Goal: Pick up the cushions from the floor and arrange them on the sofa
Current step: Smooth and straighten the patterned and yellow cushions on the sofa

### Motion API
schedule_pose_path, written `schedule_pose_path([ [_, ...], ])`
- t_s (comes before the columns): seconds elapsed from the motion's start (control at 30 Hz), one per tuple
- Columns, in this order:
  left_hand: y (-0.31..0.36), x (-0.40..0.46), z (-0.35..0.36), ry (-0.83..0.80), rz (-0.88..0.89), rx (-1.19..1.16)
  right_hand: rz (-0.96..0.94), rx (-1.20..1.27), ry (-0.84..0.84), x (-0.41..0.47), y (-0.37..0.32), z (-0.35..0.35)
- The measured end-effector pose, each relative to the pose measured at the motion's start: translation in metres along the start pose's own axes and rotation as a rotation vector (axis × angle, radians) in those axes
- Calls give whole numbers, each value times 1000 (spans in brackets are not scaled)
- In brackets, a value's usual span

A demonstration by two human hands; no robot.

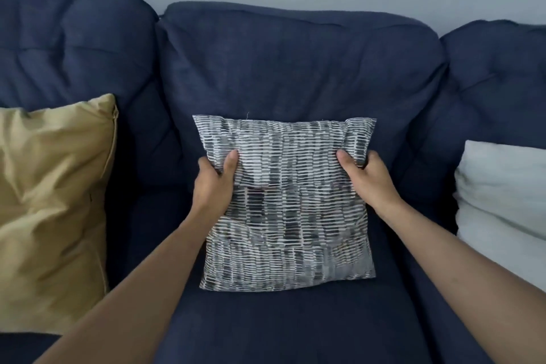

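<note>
The grey patterned cushion (pixel 288 204) stands on the middle seat of the navy sofa (pixel 295 68), its top edge leaning against the backrest. My left hand (pixel 214 183) clamps its left edge, thumb pressed on the front, and my right hand (pixel 365 176) clamps its right edge the same way; the other fingers of both are hidden behind the fabric. A gold cushion (pixel 53 210) sits on the seat to the left, a white cushion (pixel 505 198) on the seat to the right, both apart from the grey one.
</note>
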State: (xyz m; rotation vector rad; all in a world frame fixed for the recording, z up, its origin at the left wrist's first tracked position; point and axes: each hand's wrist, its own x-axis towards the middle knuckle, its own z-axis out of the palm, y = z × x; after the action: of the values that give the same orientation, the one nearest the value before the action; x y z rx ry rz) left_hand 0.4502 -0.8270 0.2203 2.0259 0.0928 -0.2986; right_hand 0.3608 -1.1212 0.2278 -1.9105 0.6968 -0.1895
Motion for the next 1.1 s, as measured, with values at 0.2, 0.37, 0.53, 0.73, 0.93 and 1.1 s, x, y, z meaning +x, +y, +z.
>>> schedule_pose_path([
  [0.2,9,17,-7,130,55,214,-51,-110,138,7,0,-3],
  [0.37,0,11,-5,221,18,216,-10,-114,289,-8,2,4],
  [0.53,23,-20,11,339,709,625,-742,-721,326,-31,-20,18],
  [0.73,28,-5,41,6,783,1022,-833,-1079,-19,-19,-18,50],
  [0.93,-1,27,-13,56,562,1038,-491,-1065,48,-5,-2,11],
  [1.1,2,26,-41,82,464,970,-350,-988,156,-13,-16,-3],
])
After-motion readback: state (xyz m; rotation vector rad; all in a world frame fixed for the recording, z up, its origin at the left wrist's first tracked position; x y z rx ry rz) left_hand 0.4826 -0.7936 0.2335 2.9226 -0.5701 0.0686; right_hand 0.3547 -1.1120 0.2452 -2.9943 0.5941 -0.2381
